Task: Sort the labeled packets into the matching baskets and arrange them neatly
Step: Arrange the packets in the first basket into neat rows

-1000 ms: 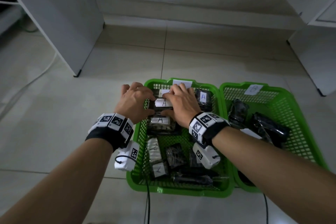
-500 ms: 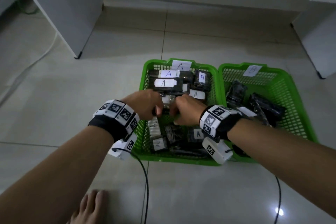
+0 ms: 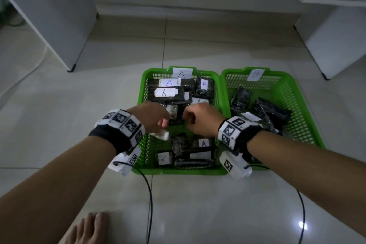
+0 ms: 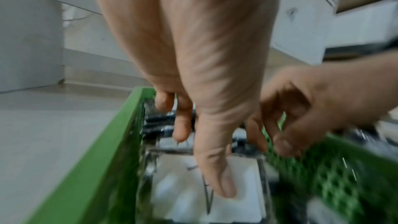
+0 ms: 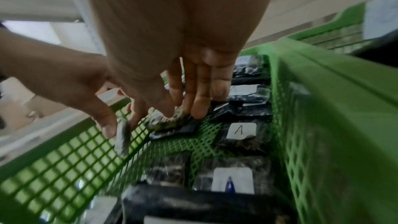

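Observation:
Two green mesh baskets stand side by side on the floor: basket A [image 3: 178, 171] on the left, basket B [image 3: 316, 130] on the right. Dark packets with white A labels lie in a row at basket A's far end [image 3: 168, 92], and more lie loose at its near end [image 3: 204, 142]. Over the middle of basket A my left hand [image 3: 163, 125] pinches a white-labelled packet [image 3: 162, 135], thumb on its label [image 4: 178, 193]. My right hand [image 3: 190, 119] curls its fingers onto a dark packet [image 3: 175, 114] lying on the mesh [image 5: 170, 123].
Several dark packets [image 3: 273, 113] lie jumbled in basket B. White cabinets stand at the left [image 3: 49, 16] and right [image 3: 332, 41]. Two black cables [image 3: 150, 204] trail over the tiles toward me, and a bare foot [image 3: 89, 230] rests at the bottom left.
Both hands have drawn back from the packets at basket A's far end to its middle. My left hand now holds a labelled packet. The head view has tilted down.

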Motion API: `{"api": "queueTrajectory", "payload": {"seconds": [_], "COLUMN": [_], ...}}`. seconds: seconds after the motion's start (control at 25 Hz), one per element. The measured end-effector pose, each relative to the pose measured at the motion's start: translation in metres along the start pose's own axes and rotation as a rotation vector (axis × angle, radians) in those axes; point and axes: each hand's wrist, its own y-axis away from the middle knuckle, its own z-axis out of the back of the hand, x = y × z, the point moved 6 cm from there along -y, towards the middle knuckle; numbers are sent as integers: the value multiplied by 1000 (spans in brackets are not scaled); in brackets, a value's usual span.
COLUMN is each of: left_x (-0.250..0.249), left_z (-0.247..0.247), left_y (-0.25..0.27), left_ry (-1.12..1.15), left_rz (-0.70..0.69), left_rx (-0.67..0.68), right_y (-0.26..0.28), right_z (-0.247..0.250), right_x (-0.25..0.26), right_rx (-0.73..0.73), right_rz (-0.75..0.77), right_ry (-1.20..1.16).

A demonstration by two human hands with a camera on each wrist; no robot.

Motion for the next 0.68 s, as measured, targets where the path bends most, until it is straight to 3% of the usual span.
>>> {"api": "queueTrajectory", "payload": {"seconds": [0.2,0.28,0.36,0.48,0.56,0.68], "left_x": [4,-2,-10,-21,-19,-4], "left_z": [36,27,17,10,18,44], "left_y": [-10,-16,-23,-33,-34,-32], "left_ry": [646,984,1311,1558,1318,462], "left_rz": [135,198,228,244,204,97], "left_rx": [-402,-421,-413,-319,-339,-609], "right_y": [9,17,22,21,18,10], "right_z": [41,50,51,45,48,58], "right_x": [-20,-17,-11,-14,-23,-35], "right_rx": [-325,-386,-400,-371,-350,-257], "right_rz": [-68,-21,39,15,-28,-66], "right_ry": [-352,-353,-213,-45,6,200]}}
